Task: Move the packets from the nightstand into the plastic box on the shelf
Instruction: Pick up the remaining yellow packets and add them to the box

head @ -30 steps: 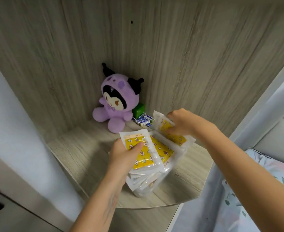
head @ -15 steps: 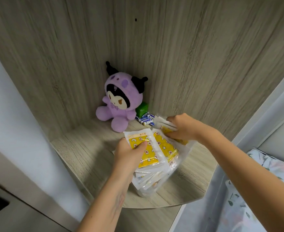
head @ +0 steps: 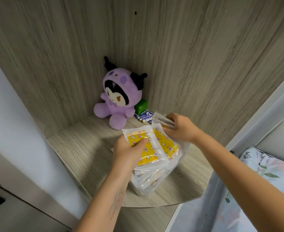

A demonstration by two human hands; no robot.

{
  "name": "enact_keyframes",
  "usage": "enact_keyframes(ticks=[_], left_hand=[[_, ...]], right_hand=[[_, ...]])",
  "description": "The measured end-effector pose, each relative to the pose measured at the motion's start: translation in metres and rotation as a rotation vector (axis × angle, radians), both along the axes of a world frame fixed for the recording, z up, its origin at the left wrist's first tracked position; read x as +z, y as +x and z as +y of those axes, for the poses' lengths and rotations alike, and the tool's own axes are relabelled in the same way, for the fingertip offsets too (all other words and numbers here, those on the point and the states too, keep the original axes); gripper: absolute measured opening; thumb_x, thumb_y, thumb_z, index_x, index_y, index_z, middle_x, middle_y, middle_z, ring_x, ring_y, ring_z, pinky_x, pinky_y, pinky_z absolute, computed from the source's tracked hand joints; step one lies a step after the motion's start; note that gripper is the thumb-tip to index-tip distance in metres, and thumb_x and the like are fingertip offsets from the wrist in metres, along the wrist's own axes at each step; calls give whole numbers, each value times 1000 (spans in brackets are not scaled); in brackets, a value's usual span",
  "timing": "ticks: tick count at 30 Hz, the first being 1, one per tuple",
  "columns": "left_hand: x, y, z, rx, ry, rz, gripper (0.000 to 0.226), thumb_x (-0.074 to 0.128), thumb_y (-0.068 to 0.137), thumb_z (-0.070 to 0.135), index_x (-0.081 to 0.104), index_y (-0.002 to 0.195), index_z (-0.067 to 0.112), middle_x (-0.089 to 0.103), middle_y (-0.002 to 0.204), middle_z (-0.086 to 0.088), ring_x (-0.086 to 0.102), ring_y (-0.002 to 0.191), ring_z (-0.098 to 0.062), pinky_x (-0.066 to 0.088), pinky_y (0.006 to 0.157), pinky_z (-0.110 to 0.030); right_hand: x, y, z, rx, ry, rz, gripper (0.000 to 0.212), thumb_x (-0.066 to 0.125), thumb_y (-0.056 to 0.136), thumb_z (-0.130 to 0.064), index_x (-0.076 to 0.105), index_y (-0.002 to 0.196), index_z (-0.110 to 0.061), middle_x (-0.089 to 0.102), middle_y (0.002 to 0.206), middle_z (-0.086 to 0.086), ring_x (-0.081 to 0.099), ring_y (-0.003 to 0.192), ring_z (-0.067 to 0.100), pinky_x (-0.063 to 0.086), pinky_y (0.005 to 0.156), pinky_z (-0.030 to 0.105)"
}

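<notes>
Both hands, left (head: 127,152) and right (head: 179,128), grip yellow packets (head: 152,148) over one plastic box (head: 148,186).

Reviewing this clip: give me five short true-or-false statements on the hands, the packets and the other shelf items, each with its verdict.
1. The left hand grips a yellow packet with its thumb on top. True.
2. The right hand rests on the plush toy. False: it holds packets at the far side of the plastic box.
3. The plastic box stands on the wooden shelf. True.
4. Batteries lie beside a green box in the corner. True.
5. The plush toy lies inside the plastic box. False: it sits on the shelf behind it.
</notes>
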State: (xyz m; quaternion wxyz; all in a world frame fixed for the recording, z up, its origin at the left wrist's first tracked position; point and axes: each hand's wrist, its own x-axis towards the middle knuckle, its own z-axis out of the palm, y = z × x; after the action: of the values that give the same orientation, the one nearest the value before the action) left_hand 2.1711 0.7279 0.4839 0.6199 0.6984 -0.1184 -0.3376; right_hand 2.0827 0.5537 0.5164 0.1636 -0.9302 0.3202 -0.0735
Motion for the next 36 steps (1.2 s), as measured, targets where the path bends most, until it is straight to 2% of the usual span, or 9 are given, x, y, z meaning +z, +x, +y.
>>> enact_keyframes(ticks=[4,8,11,15,18,21,25,27,36], left_hand=[[2,0,0,-1,-5,5,21,75,82,20,69,102,17,75,93,-6,73,82,-25,59,77,-51],[4,-1,-2,8,-6,-2,11,74,82,20,70,93,20,75,89,-4,73,80,-25,59,78,-51],[6,-2,-1,24,5,1,12,75,81,20,69,92,19,75,88,-4,73,80,-25,59,78,-50],[11,-3,0,6,-2,8,7,74,83,17,68,87,19,75,88,-6,73,80,-26,59,78,-50],[12,-3,3,-3,-7,6,8,73,84,17,69,90,19,75,89,-6,73,81,-25,59,78,-49],[13,-3,4,-1,-13,-4,10,73,84,17,69,93,18,75,89,-4,73,80,-23,60,77,-47],[13,-4,3,12,-26,-2,17,73,83,18,68,100,15,75,92,-6,73,82,-24,59,78,-48],[14,-4,3,13,-32,-2,16,72,84,16,68,100,15,75,91,-6,73,81,-24,59,79,-47],[22,-6,9,10,-89,56,12,65,88,6,67,88,18,73,78,-2,72,70,-18,57,64,-31]], right_hand=[[27,-9,-8,39,-69,36,18,71,80,-28,72,85,-10,63,73,2,56,72,22,40,58,22],[19,-4,-1,16,-95,63,26,63,83,-20,59,63,-4,43,55,5,35,64,21,36,57,28],[8,-4,-1,38,-86,139,27,59,89,-22,71,76,-2,65,76,14,47,68,22,47,67,31],[5,-3,3,29,-102,208,23,55,88,-18,67,74,-4,57,74,13,44,70,23,42,66,30],[20,-10,4,-4,-84,15,18,63,88,-20,73,100,-11,69,87,4,62,82,21,42,76,19],[38,-21,16,50,-63,-230,24,69,86,-27,72,109,-18,73,103,-4,66,84,16,52,86,29],[30,-28,35,232,-58,147,47,70,82,-43,62,126,-31,61,124,-15,57,110,12,41,96,24],[16,-28,36,249,-85,130,50,67,84,-44,58,131,-30,58,133,-10,50,123,12,31,102,21],[5,-33,49,113,-28,-252,37,54,90,-46,65,121,-29,67,111,-15,61,99,14,46,85,28]])
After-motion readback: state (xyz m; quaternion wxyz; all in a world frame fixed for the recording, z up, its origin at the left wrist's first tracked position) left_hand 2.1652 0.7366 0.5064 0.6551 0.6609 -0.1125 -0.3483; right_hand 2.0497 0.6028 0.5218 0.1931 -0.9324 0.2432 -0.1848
